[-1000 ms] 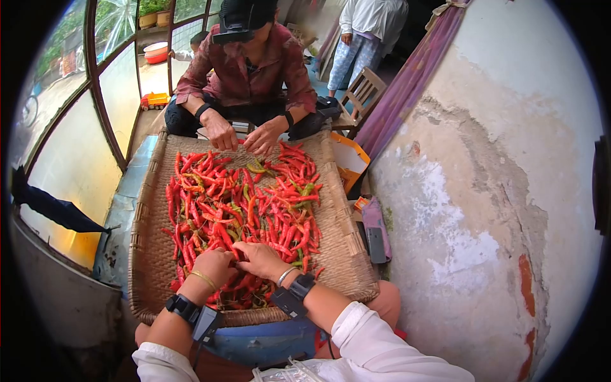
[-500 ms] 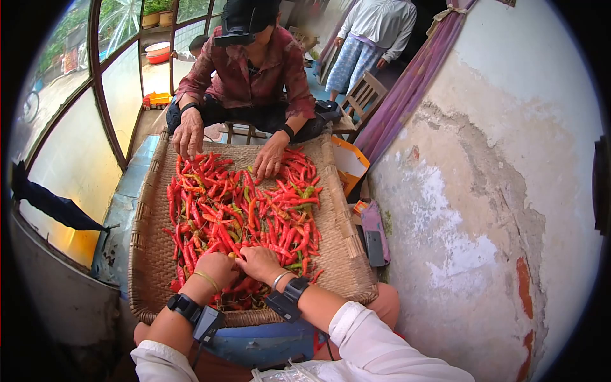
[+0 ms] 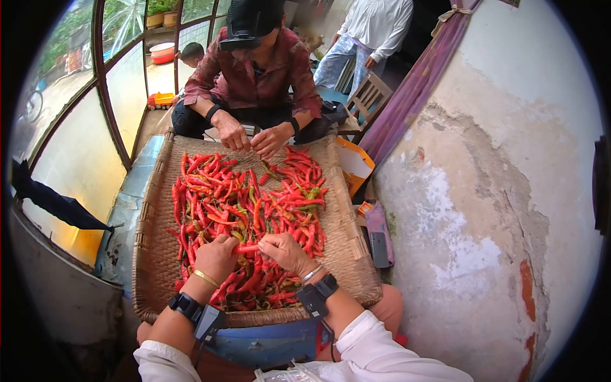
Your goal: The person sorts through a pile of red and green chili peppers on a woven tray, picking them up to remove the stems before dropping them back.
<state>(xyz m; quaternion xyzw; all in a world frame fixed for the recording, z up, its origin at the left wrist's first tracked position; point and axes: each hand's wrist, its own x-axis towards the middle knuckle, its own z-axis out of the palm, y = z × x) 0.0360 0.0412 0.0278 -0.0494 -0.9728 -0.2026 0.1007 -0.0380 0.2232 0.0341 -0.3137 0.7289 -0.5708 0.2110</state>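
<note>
Clock centred on the held red pepper [image 3: 247, 249], twelve pointing away from the wearer. Blue object [image 3: 264, 342]: at six, partly hidden below the tray edge. Woven tray [image 3: 347, 258]: one, bare weave showing at three. Left hand [image 3: 216, 258]: at nine, fingers curled closed about one end of the pepper. Right hand [image 3: 286, 253]: at three, fingertips pinched on the opposite end. Pepper heap [image 3: 245, 207]: red, some green, spread below the hands and towards twelve. Dark flat item [image 3: 380, 249]: at three, outside the rim. Orange-and-white box [image 3: 352, 164]: at two, beside the tray. Co-worker's hands [image 3: 272, 140]: at twelve, close together, grip unclear. Wooden chair [image 3: 371, 99]: at one, beyond. Toy truck [image 3: 161, 100]: at eleven.
</note>
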